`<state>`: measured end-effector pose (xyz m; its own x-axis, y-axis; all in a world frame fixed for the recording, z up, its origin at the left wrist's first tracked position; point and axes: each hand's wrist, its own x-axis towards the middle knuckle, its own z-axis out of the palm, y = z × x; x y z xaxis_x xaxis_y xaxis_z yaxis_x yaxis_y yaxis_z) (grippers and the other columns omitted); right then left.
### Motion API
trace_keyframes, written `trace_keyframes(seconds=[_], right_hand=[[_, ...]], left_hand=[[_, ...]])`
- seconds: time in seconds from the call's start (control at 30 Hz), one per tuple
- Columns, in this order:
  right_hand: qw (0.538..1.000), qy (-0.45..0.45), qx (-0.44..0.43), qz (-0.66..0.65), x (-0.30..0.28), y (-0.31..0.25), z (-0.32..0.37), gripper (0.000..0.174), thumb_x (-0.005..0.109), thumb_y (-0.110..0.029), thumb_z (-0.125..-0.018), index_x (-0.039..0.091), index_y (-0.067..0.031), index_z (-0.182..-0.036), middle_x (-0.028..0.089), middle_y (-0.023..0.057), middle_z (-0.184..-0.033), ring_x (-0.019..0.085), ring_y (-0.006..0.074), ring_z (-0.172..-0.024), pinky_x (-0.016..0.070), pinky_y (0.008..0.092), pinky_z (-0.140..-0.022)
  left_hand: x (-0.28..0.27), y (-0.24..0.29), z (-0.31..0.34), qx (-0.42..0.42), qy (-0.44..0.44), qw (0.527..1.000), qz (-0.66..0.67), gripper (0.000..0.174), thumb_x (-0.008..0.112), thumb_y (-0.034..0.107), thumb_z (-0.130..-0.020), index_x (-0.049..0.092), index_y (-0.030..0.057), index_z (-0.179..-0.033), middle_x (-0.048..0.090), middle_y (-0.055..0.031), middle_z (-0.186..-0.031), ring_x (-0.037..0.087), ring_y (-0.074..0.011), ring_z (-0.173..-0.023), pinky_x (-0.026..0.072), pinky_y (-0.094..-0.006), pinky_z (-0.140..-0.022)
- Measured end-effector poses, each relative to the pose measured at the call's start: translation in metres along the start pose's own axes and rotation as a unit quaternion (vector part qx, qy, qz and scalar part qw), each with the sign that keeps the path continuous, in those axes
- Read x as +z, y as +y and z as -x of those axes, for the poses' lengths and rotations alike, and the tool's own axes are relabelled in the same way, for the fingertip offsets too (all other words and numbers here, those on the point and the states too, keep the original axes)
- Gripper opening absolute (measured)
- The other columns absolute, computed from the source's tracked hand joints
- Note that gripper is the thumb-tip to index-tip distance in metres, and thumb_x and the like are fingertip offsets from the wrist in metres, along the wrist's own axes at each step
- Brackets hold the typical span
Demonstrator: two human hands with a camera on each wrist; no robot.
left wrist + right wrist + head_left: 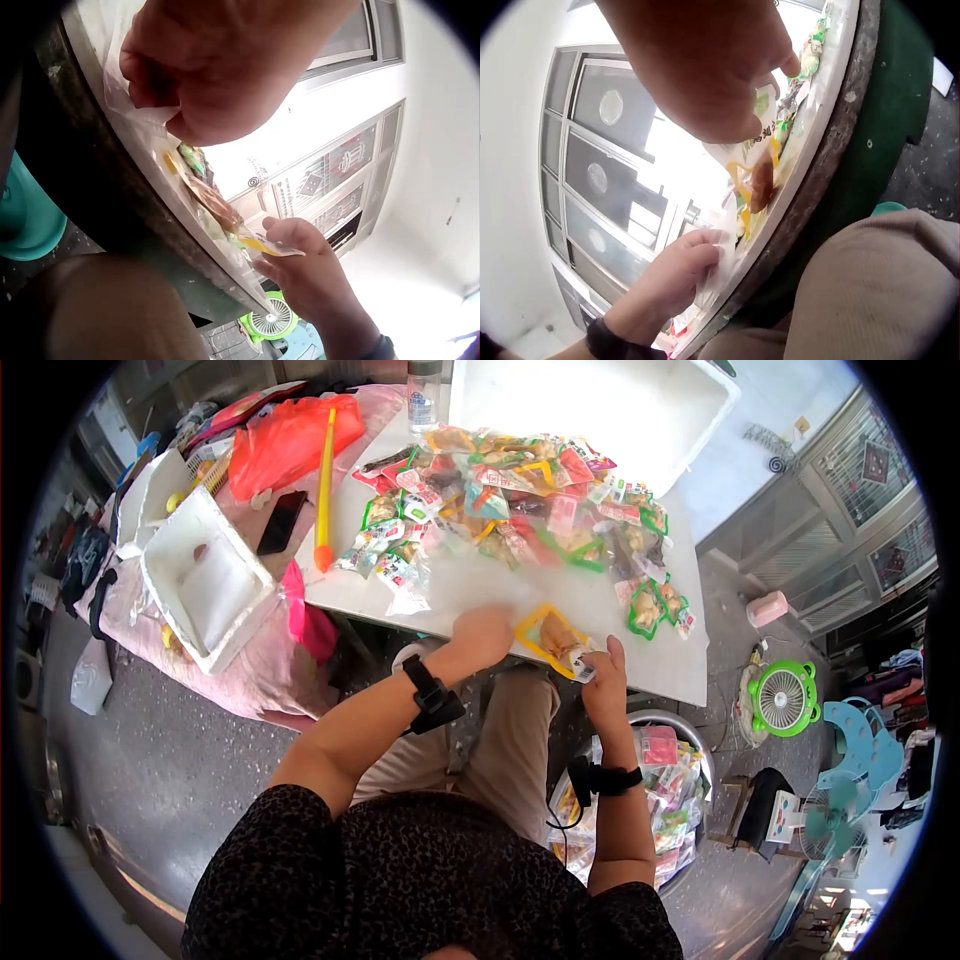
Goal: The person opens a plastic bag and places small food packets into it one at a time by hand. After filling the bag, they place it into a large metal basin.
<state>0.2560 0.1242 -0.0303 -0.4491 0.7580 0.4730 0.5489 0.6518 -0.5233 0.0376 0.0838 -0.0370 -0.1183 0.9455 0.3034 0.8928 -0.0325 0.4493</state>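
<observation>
A yellow-edged clear packet with brown food inside (553,637) (216,204) (762,184) lies tilted at the table's front edge. My right hand (606,688) (304,262) (712,64) pinches its white printed corner between thumb and fingers. To the left of the packet, my left hand (483,637) (217,67) (673,276) has its fingers curled on a thin clear plastic piece (124,109) (721,262). Whether that plastic touches the packet cannot be told.
Many colourful food packets (520,485) are heaped across the white table (470,595). A yellow stick with an orange end (325,490) lies at left, near a foam box (210,585). At lower right, a metal basin (708,760) holds more packets. A green fan (785,698) stands on the floor.
</observation>
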Motion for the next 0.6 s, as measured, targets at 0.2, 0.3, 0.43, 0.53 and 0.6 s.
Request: trace_keyframes(seconds=[0.2, 0.3, 0.43, 0.53, 0.6], right_hand=[[0.647, 0.108, 0.392, -0.646, 0.001, 0.013, 0.005, 0.02, 0.048, -0.008, -0.078, 0.046, -0.0049, -0.097, 0.052, 0.0118, -0.099, 0.054, 0.0237, -0.087, 0.0456, 0.0372, -0.067], [0.567, 0.011, 0.421, -0.707, -0.002, 0.006, 0.002, 0.024, 0.045, -0.011, -0.082, 0.043, -0.005, -0.105, 0.054, 0.011, -0.093, 0.054, 0.0206, -0.085, 0.0458, 0.0373, -0.067], [0.685, -0.038, 0.425, -0.59, 0.007, 0.017, -0.006, 0.02, 0.047, -0.009, -0.08, 0.046, -0.0042, -0.099, 0.056, 0.0087, -0.089, 0.056, 0.0185, -0.076, 0.0462, 0.0317, -0.065], [0.738, 0.005, 0.403, -0.541, 0.01, 0.007, -0.011, 0.019, 0.045, -0.005, -0.079, 0.048, -0.0018, -0.098, 0.056, 0.008, -0.089, 0.057, 0.0173, -0.074, 0.0463, 0.0308, -0.066], [0.776, 0.087, 0.326, -0.532, 0.014, 0.008, -0.002, 0.019, 0.044, -0.002, -0.079, 0.048, -0.0004, -0.098, 0.056, 0.0082, -0.091, 0.056, 0.0169, -0.077, 0.0461, 0.0303, -0.069]], left_hand=[[-0.004, 0.011, -0.001, 0.028, -0.083, 0.994, -0.061, 0.011, 0.047, 0.01, -0.068, 0.055, 0.0065, -0.073, 0.055, -0.0117, -0.074, 0.055, -0.0296, -0.07, 0.0439, -0.0396, -0.062], [-0.003, 0.009, -0.003, 0.021, -0.086, 0.995, -0.054, 0.011, 0.046, 0.01, -0.068, 0.054, 0.0066, -0.074, 0.055, -0.0121, -0.073, 0.054, -0.0296, -0.069, 0.0438, -0.0396, -0.061], [-0.004, 0.008, -0.006, -0.012, -0.136, 0.99, -0.03, 0.015, 0.044, 0.012, -0.071, 0.055, 0.0058, -0.08, 0.055, -0.0132, -0.076, 0.055, -0.0279, -0.072, 0.0436, -0.0387, -0.062], [-0.012, 0.01, -0.009, -0.084, -0.148, 0.982, 0.085, 0.024, 0.042, 0.013, -0.072, 0.055, 0.0047, -0.091, 0.056, -0.0144, -0.082, 0.055, -0.0265, -0.075, 0.0433, -0.0374, -0.064], [-0.007, 0.005, -0.009, -0.086, -0.112, 0.98, 0.143, 0.03, 0.041, 0.014, -0.072, 0.054, 0.004, -0.097, 0.057, -0.0152, -0.084, 0.056, -0.0262, -0.074, 0.0431, -0.0366, -0.064]])
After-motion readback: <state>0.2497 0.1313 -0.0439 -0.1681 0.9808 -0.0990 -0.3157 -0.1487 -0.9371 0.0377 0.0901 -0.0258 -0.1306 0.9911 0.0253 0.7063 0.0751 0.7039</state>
